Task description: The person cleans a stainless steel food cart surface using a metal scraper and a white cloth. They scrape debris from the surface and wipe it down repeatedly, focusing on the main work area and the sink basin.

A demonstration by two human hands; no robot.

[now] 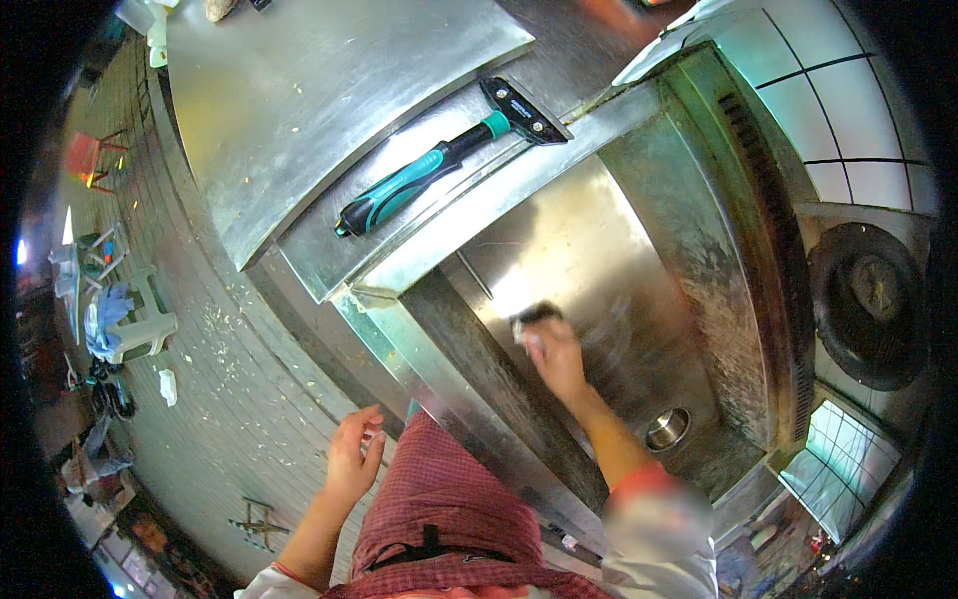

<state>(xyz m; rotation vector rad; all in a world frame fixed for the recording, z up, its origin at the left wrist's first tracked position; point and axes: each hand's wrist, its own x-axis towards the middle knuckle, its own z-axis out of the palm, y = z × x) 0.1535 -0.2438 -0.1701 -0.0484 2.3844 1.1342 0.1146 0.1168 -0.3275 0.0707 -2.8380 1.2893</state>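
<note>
My right hand (557, 359) reaches over a recessed steel griddle (629, 299), closed around a small dark scrubbing block (539, 312) that rests against the plate. Motion blurs the block, so its exact kind is unclear. Over the floor, beside my apron (449, 487), my left hand (355, 453) hangs with its fingers apart and holds nothing. Beyond the griddle's raised rim, a long-handled scraper (419, 180) with a teal and black grip lies on the steel ledge. A thin metal rod (475, 275) shows at the plate's far left corner.
A round metal drain opening (666, 428) sits at the griddle's near right. High splash walls (726, 224) edge its right side. A steel worktop (337, 90) stands at the upper left. Right of the griddle is a round black pan or burner (868, 307). Food scraps litter the tiled floor (247, 359).
</note>
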